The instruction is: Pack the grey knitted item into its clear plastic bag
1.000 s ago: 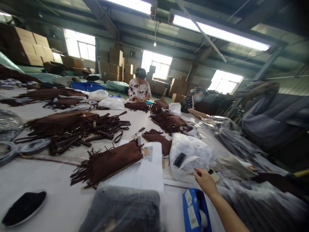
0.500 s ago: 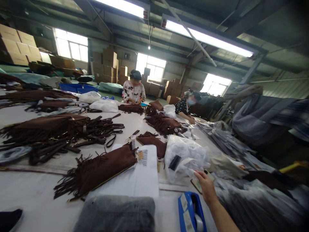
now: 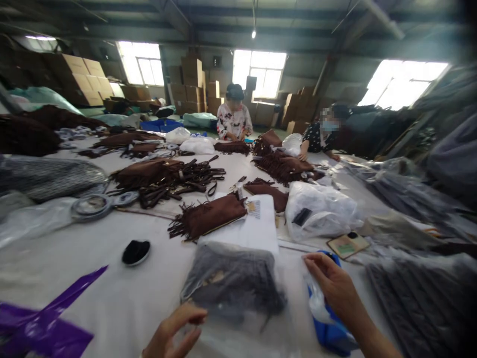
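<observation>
A clear plastic bag (image 3: 231, 283) with a dark folded item inside lies on the white table (image 3: 112, 298) right in front of me. My left hand (image 3: 175, 333) hovers at the bag's near edge with fingers curled and apart, holding nothing. My right hand (image 3: 335, 291) lies over the top of a blue tape dispenser (image 3: 331, 335) just right of the bag, fingers wrapped on it. Behind the bag, a brown fringed bag (image 3: 208, 219) rests on a white sheet (image 3: 257, 228).
A phone-like card (image 3: 348, 245) and a white plastic bag (image 3: 320, 211) lie beyond my right hand. Purple tape strips (image 3: 48, 323) and a black pad (image 3: 136, 251) sit at left. Piles of brown fringed bags and straps (image 3: 167, 176) cover the middle. Two people work at the far end.
The view dropped toward the near table. My right hand pulled back from the phone-like card onto the tape dispenser. My left hand came into view at the bag's near edge.
</observation>
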`<action>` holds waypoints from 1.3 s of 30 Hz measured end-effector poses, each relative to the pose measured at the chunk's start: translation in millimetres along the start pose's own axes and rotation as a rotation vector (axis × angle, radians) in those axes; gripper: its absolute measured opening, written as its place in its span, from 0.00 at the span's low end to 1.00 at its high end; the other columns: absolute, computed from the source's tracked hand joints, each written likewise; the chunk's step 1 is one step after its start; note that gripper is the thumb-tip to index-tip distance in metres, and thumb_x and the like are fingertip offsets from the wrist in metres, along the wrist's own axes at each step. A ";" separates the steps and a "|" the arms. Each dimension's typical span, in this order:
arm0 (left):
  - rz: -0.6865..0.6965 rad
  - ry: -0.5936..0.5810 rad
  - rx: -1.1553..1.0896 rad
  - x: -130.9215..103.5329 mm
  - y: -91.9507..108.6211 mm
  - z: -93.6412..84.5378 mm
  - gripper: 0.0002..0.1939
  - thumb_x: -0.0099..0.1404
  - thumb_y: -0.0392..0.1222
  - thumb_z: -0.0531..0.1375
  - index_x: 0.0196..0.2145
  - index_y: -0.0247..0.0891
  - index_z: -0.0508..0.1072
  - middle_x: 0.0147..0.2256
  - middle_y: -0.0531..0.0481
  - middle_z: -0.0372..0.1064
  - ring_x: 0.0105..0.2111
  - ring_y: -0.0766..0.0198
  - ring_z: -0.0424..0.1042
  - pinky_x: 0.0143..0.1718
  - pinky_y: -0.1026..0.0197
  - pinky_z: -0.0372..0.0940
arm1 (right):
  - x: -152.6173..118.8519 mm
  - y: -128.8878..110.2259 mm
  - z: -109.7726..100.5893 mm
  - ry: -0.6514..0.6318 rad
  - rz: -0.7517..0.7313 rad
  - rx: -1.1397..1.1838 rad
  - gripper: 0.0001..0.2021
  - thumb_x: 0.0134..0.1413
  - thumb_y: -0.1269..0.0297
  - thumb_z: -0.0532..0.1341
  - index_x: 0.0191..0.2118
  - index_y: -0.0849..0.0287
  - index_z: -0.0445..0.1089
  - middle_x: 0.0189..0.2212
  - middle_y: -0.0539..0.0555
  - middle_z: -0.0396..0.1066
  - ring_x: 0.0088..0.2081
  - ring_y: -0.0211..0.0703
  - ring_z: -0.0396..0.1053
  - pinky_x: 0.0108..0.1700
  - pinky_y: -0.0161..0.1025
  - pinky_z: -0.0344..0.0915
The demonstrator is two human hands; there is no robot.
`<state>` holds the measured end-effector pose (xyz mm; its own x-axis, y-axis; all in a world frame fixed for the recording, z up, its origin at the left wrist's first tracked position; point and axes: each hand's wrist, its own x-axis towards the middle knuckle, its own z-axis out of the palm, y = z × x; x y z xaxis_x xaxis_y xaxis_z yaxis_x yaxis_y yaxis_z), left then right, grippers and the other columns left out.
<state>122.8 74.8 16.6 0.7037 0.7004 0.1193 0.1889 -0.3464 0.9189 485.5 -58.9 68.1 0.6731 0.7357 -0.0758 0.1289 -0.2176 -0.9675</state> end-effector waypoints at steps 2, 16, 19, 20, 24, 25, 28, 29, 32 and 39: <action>-0.114 -0.074 -0.119 2.3 23.9 8.2 0.11 0.67 0.49 0.54 0.43 0.50 0.73 0.39 0.52 0.72 0.41 0.56 0.71 0.45 0.57 0.66 | -36.7 -6.7 38.9 -0.186 -0.011 -0.083 0.15 0.49 0.52 0.62 0.39 0.57 0.70 0.28 0.51 0.71 0.27 0.38 0.66 0.27 0.32 0.63; -0.527 -0.250 -0.571 3.6 39.2 87.2 0.24 0.50 0.60 0.63 0.25 0.32 0.71 0.19 0.56 0.60 0.18 0.71 0.55 0.19 0.67 0.48 | -106.0 20.3 96.5 -0.090 0.177 0.133 0.20 0.47 0.46 0.63 0.39 0.58 0.68 0.21 0.47 0.66 0.16 0.33 0.57 0.15 0.31 0.55; -0.536 -0.132 -0.571 6.3 35.3 86.7 0.25 0.51 0.63 0.62 0.24 0.34 0.68 0.17 0.57 0.57 0.16 0.72 0.53 0.18 0.67 0.48 | -103.7 32.0 97.8 -0.080 0.271 0.377 0.26 0.48 0.42 0.60 0.48 0.56 0.64 0.23 0.47 0.66 0.20 0.36 0.62 0.19 0.32 0.59; -0.535 -0.105 -0.583 7.5 34.4 86.9 0.26 0.51 0.63 0.61 0.25 0.34 0.67 0.17 0.57 0.57 0.16 0.72 0.53 0.18 0.68 0.49 | -103.7 36.4 99.5 -0.124 0.297 0.456 0.30 0.48 0.39 0.58 0.51 0.56 0.62 0.25 0.49 0.67 0.23 0.39 0.65 0.21 0.34 0.62; -0.480 -0.101 -0.517 9.4 35.0 87.6 0.22 0.54 0.58 0.62 0.28 0.33 0.68 0.18 0.57 0.58 0.18 0.71 0.54 0.19 0.68 0.50 | -109.9 51.3 105.2 -0.289 0.299 0.396 0.34 0.42 0.40 0.63 0.51 0.58 0.63 0.31 0.54 0.72 0.28 0.43 0.66 0.30 0.39 0.65; -0.430 -0.103 -0.468 9.8 36.2 87.1 0.19 0.55 0.55 0.62 0.29 0.33 0.69 0.19 0.56 0.59 0.19 0.71 0.56 0.21 0.67 0.52 | -111.6 53.0 104.8 -0.293 0.279 0.305 0.31 0.43 0.44 0.65 0.50 0.59 0.66 0.33 0.54 0.72 0.29 0.41 0.66 0.32 0.38 0.64; -0.313 -0.144 -0.366 13.5 38.6 82.5 0.14 0.56 0.46 0.63 0.36 0.34 0.72 0.25 0.55 0.64 0.26 0.69 0.61 0.29 0.67 0.55 | -111.5 54.5 97.3 -0.237 0.279 0.148 0.24 0.45 0.49 0.65 0.46 0.57 0.70 0.38 0.53 0.73 0.34 0.41 0.65 0.35 0.35 0.63; -0.318 -0.184 -0.362 15.6 38.0 80.2 0.15 0.55 0.44 0.63 0.39 0.35 0.72 0.26 0.55 0.65 0.27 0.68 0.61 0.30 0.67 0.55 | -109.4 54.6 93.2 -0.207 0.290 0.151 0.24 0.46 0.49 0.65 0.47 0.57 0.71 0.39 0.52 0.73 0.37 0.43 0.65 0.37 0.35 0.63; -0.406 -0.287 -0.371 21.9 30.6 73.3 0.16 0.54 0.44 0.63 0.39 0.34 0.74 0.25 0.54 0.64 0.26 0.68 0.59 0.28 0.67 0.54 | -100.8 56.3 80.3 -0.158 0.326 0.152 0.27 0.44 0.48 0.66 0.49 0.56 0.70 0.38 0.51 0.73 0.37 0.43 0.65 0.38 0.35 0.63; -0.433 -0.053 -0.389 27.8 14.2 65.7 0.25 0.58 0.61 0.59 0.22 0.34 0.64 0.19 0.57 0.55 0.22 0.70 0.55 0.24 0.67 0.52 | -93.6 54.5 76.2 -0.086 0.346 0.108 0.24 0.42 0.44 0.65 0.40 0.59 0.73 0.24 0.49 0.70 0.25 0.38 0.61 0.31 0.34 0.62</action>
<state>190.0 48.3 8.3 0.6539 0.6910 -0.3082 0.2088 0.2267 0.9513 374.0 -90.8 4.0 0.5990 0.6825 -0.4187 -0.1769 -0.3973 -0.9005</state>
